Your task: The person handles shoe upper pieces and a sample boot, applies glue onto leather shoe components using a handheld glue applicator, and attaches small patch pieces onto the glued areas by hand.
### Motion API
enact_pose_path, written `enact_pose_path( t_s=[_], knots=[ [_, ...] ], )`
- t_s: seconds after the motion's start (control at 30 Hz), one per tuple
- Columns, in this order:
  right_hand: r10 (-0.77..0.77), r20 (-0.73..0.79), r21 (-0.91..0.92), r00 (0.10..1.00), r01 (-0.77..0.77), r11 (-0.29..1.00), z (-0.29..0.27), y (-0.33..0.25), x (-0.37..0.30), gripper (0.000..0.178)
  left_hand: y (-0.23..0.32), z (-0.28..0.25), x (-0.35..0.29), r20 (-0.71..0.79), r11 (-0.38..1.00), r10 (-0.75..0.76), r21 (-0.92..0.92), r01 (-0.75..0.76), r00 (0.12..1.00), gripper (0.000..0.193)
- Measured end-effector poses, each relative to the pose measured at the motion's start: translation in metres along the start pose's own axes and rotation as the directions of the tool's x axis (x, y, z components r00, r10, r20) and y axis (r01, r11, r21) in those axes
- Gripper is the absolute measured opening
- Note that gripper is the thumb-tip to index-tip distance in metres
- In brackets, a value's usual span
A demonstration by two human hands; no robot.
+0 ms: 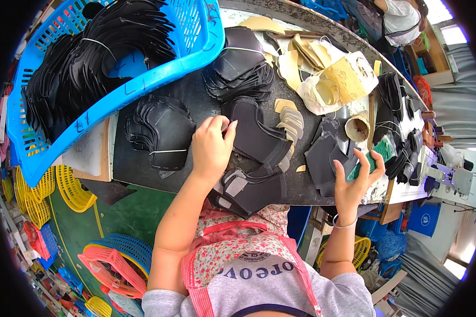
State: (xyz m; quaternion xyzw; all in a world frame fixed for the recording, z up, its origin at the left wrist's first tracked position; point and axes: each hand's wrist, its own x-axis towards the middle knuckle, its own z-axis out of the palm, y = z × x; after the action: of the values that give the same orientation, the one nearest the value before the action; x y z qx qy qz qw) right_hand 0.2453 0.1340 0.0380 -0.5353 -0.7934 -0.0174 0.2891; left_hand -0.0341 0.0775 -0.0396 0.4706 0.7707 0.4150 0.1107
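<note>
My left hand (212,141) is at the left edge of a curved black shoe-upper piece (256,138), thumb and fingers drawn together; whatever lies between the fingertips is hidden. Along that piece's right side runs a fanned row of small beige and grey backing pieces (292,122). Closer to me, a black upper piece with grey patches (254,190) overlaps the table's front edge. My right hand (356,182) has its fingers spread, beside a green mesh-like item (382,150) and to the right of some dark flat pieces (322,164). I see nothing gripped in it.
A blue basket (127,95) full of black pieces stands at the left. Banded black stacks (164,129) lie on the dark table (195,87). Farther right are a glue-crusted container (338,84) and a round cup (357,128). A person (402,24) is beyond the table.
</note>
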Motion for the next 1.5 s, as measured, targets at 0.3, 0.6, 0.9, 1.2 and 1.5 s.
enact_pose_path(
  t_s=[0.3, 0.6, 0.9, 1.2, 1.5],
  knots=[
    [-0.102, -0.151, 0.184, 0.983, 0.129, 0.974, -0.010, -0.033, 0.011, 0.032, 0.043, -0.044, -0.004, -0.004, 0.921, -0.061, -0.385, 0.055, 0.998, 0.007],
    [-0.135, -0.012, 0.265, 0.991, 0.133, 0.955, -0.022, -0.047, -0.002, 0.036, 0.076, -0.074, -0.034, 0.325, 0.776, -0.078, -0.574, 0.262, 0.942, 0.005],
    [-0.215, 0.243, 0.502, 0.946, 0.067, 0.862, -0.021, -0.057, -0.016, 0.024, 0.068, -0.076, -0.058, 0.514, 0.687, -0.078, -0.593, 0.420, 0.854, 0.006],
    [-0.219, 0.272, 0.585, 0.937, 0.019, 0.811, -0.025, -0.061, -0.021, 0.013, 0.073, -0.076, -0.067, 0.395, 0.767, -0.058, -0.571, 0.294, 0.917, 0.004],
    [-0.240, 0.280, 0.616, 0.930, 0.017, 0.787, -0.020, -0.063, -0.021, 0.010, 0.066, -0.073, -0.075, 0.375, 0.837, 0.002, -0.507, 0.203, 0.927, 0.006]
  ],
)
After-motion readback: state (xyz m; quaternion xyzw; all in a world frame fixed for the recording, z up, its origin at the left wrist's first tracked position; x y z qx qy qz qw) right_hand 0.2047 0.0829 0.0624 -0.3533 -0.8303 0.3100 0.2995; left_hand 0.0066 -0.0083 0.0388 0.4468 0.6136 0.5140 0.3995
